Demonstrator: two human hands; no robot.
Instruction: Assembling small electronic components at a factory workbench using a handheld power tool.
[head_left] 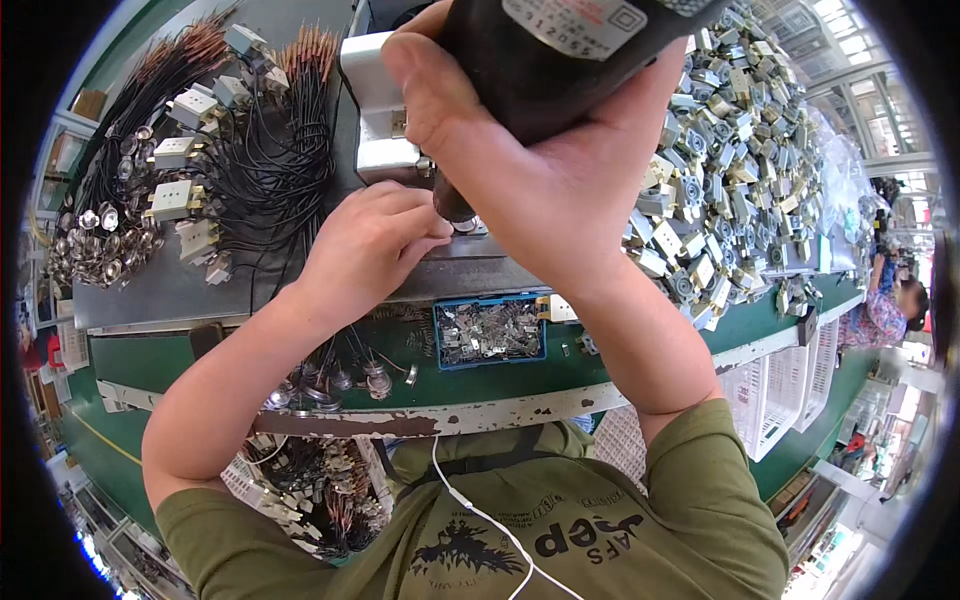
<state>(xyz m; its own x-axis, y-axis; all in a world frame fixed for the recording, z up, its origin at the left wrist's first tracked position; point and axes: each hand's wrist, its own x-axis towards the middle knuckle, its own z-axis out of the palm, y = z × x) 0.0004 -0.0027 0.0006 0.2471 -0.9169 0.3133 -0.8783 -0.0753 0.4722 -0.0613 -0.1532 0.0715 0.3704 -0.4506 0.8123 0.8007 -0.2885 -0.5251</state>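
My right hand (545, 190) is wrapped around the thick black body of an electric screwdriver (550, 85). The screwdriver points down, its nose end at a small metal piece (470, 227) on the bench. Beside that nose, the fingers of my left hand (365, 240) are bent and pressed together; whatever they pinch is hidden behind them. A white block-shaped fixture (385, 160) stands just beyond my left fingers. Black wires (270, 170) with white-and-metal connector blocks (174, 152) lie to the left of my left hand.
A blue tray (441, 364) of small metal parts sits below my hands. Many square metal-and-white sockets (730, 150) are heaped on the right. Round metal parts (110, 240) lie far left. White crates (765, 400) stand at right, near another person (880, 318).
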